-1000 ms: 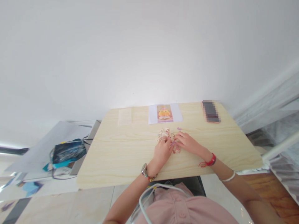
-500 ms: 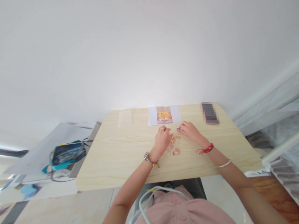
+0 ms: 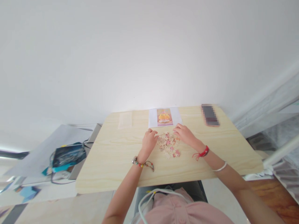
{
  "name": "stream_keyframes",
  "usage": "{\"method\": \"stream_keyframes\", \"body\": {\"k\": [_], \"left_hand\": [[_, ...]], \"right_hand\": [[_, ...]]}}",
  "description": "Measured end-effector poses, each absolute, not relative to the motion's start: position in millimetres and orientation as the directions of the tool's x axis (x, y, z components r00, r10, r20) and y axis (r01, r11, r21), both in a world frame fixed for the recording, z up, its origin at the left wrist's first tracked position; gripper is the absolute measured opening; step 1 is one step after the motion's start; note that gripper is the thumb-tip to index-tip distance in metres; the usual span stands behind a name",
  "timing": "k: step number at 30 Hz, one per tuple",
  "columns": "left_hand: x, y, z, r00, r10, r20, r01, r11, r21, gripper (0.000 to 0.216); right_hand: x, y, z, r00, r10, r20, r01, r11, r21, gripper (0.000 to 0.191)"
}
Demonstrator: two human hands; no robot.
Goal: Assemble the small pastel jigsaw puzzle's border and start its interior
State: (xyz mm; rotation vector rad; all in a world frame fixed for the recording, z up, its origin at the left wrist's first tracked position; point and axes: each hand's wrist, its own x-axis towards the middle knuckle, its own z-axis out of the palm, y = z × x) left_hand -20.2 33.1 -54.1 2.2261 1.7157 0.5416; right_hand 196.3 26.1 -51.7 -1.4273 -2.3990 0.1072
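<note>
A pile of small jigsaw puzzle pieces (image 3: 167, 143), mostly pale with some pink and orange ones, lies between my hands on the wooden table (image 3: 105, 158). My left hand (image 3: 149, 140) is at the pile's left edge, its fingers curled in, and what they may hold is hidden. At the upper right edge of the pile, my right hand (image 3: 184, 134) has its thumb and fingertips drawn together; any piece in them is too small to make out. Just beyond the pile lies a white sheet with a printed picture (image 3: 164, 117) of a yellow figure.
A pale, flat rectangular sheet (image 3: 125, 119) lies at the table's back left. The phone (image 3: 210, 115) is at the back right. Left of the table are a dark and teal bag (image 3: 68, 155) and black cables. A white wall (image 3: 149, 62) rises behind.
My left hand has moved left off the pile, uncovering more pieces. My right hand has shifted slightly left and down; the purple piece at its fingertips no longer shows.
</note>
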Motion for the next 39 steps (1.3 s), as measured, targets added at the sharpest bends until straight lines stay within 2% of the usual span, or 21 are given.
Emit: {"method": "stream_keyframes", "body": {"k": [4,10,12,14,17,20,22,24,27,30,32,34,36,39], "left_hand": [[-18,36,-55,0.229,0.965,0.128,0.862,-0.262,0.433,0.014],[-16,39,-58,0.237,0.958,0.159,0.844,-0.284,0.455,0.014],[-16,39,-59,0.257,0.951,0.173,0.823,-0.309,0.476,0.015],[-16,40,-59,0.293,0.936,0.194,0.789,-0.352,0.504,0.017],[-13,40,-57,0.347,0.896,0.276,0.712,-0.443,0.544,0.022],[-8,35,-53,0.31,0.867,0.39,0.663,-0.491,0.565,0.027],[-3,31,-51,0.263,0.857,0.444,0.65,-0.497,0.575,0.026],[0,28,-48,0.237,0.848,0.475,0.64,-0.504,0.581,0.021],[2,26,-45,0.25,0.841,0.48,0.636,-0.516,0.573,0.016],[1,25,-41,0.321,0.838,0.441,0.658,-0.532,0.533,0.016],[0,25,-38,0.372,0.835,0.405,0.684,-0.541,0.489,0.016],[2,24,-35,0.424,0.826,0.372,0.71,-0.558,0.43,0.016],[6,25,-32,0.483,0.81,0.333,0.726,-0.583,0.365,0.016],[16,30,-30,0.562,0.785,0.259,0.73,-0.619,0.289,0.017]], "right_hand": [[172,33,-48,-0.447,0.872,0.198,0.832,0.487,-0.267,0.015],[155,48,-57,-0.387,0.917,0.099,0.876,0.399,-0.271,0.011],[155,49,-57,-0.382,0.917,0.111,0.855,0.397,-0.333,0.009],[156,49,-53,-0.368,0.919,0.138,0.803,0.39,-0.45,0.008],[160,47,-48,-0.348,0.932,0.099,0.642,0.314,-0.7,0.014],[162,44,-47,-0.358,0.934,0.025,0.365,0.164,-0.916,0.021],[161,41,-51,-0.35,0.937,0.014,0.182,0.083,-0.98,0.025],[159,38,-56,-0.34,0.94,0.004,0.081,0.033,-0.996,0.029],[159,34,-58,-0.314,0.949,0.03,0.095,0.063,-0.994,0.031],[166,28,-50,-0.213,0.954,0.21,0.28,0.266,-0.923,0.025],[172,24,-43,-0.22,0.907,0.359,0.459,0.421,-0.782,0.02],[177,20,-36,-0.313,0.846,0.431,0.587,0.529,-0.612,0.018],[182,16,-33,-0.387,0.811,0.439,0.665,0.575,-0.476,0.021],[191,14,-35,-0.409,0.808,0.424,0.746,0.564,-0.355,0.022]]}}
